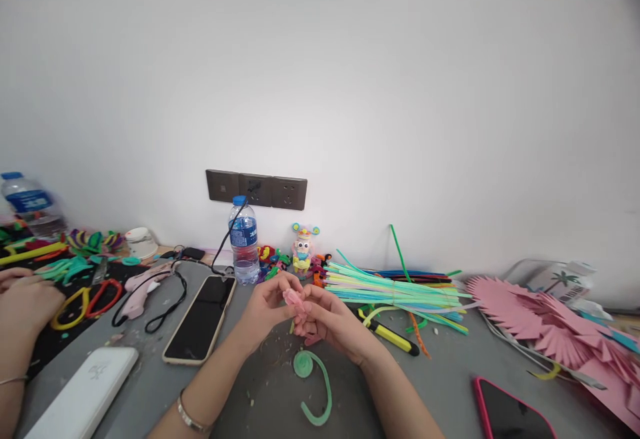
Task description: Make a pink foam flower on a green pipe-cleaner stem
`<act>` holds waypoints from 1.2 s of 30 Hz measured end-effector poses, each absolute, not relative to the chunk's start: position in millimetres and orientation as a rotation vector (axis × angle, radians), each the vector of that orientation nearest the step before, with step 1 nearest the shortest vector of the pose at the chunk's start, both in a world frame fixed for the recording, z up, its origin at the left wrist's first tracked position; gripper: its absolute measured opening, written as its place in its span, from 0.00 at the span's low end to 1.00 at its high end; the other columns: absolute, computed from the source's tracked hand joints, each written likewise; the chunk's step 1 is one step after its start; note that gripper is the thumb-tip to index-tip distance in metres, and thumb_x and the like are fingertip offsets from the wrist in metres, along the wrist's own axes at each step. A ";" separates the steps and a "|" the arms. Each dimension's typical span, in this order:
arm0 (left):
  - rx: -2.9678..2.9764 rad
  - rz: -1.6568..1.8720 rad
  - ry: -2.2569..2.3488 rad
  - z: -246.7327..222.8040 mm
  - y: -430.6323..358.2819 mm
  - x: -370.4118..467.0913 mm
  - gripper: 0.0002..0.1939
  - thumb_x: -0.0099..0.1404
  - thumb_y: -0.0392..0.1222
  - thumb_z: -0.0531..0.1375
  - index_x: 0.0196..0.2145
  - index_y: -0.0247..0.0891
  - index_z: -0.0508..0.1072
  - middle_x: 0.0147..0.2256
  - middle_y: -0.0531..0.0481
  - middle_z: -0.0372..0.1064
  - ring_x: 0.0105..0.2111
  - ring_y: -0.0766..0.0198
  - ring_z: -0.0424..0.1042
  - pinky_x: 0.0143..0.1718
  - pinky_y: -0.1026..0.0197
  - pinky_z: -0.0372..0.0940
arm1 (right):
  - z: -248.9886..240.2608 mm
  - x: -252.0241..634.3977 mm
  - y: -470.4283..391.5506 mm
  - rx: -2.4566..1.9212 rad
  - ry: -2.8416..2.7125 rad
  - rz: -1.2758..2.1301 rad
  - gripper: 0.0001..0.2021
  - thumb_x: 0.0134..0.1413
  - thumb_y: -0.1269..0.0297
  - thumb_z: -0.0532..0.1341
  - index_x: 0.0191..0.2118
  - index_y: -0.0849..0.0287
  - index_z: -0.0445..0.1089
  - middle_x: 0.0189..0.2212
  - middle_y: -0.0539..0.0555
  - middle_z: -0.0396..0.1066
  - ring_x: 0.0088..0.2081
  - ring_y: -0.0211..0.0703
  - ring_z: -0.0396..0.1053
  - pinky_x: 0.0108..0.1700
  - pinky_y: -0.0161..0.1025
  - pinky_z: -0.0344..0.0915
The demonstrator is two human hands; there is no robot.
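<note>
A small pink crafted piece [296, 304], bent or folded into a bumpy shape, is pinched between the fingertips of both hands just above the table. My left hand [270, 305] grips it from the left with thumb and fingers. From the right, my right hand [334, 322] holds the same piece, its fingers curled. Below them on the grey table lies a green pipe cleaner [327, 385] with one end wound into a flat spiral. Part of the pink piece is hidden behind my fingers, so its exact kind is unclear.
A bundle of pipe cleaners [390, 289] and a yellow cutter [395, 339] lie to the right. Leftward are a phone [200, 322], water bottle [244, 242], pink glue gun [143, 292], scissors [90, 305], white power bank [85, 392] and another person's hand [27, 302]. Pink folded paper [545, 319] stands far right.
</note>
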State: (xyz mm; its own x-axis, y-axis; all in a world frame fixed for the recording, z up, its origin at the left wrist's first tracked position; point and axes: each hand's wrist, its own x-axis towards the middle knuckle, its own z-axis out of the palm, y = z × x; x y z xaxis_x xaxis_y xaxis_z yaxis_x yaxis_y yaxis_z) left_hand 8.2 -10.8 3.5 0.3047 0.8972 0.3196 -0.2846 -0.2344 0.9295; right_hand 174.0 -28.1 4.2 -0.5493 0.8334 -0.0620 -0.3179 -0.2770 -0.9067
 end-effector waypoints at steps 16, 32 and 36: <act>1.310 1.199 0.571 2.4 -12.9 7.8 0.15 0.49 0.44 0.71 0.20 0.35 0.69 0.34 0.49 0.67 0.34 0.62 0.67 0.36 0.61 0.62 | 2.3 173.4 -28.7 -0.819 -1.281 1.802 0.15 0.50 0.53 0.67 0.37 0.58 0.68 0.27 0.48 0.68 0.27 0.34 0.67 0.26 0.29 0.62; 1.184 1.400 0.747 6.6 -8.9 8.0 0.15 0.49 0.48 0.70 0.22 0.36 0.70 0.29 0.50 0.69 0.33 0.63 0.67 0.36 0.62 0.62 | 5.7 177.6 -25.2 -0.830 -1.397 1.587 0.15 0.53 0.53 0.64 0.43 0.56 0.71 0.36 0.52 0.69 0.35 0.39 0.67 0.40 0.37 0.64; 1.112 1.436 0.756 7.6 -5.1 6.7 0.16 0.48 0.46 0.70 0.21 0.37 0.67 0.29 0.52 0.69 0.29 0.65 0.66 0.35 0.63 0.62 | 2.0 179.5 -18.0 -0.979 -1.468 1.350 0.21 0.55 0.44 0.58 0.28 0.59 0.69 0.32 0.53 0.69 0.30 0.39 0.65 0.33 0.37 0.61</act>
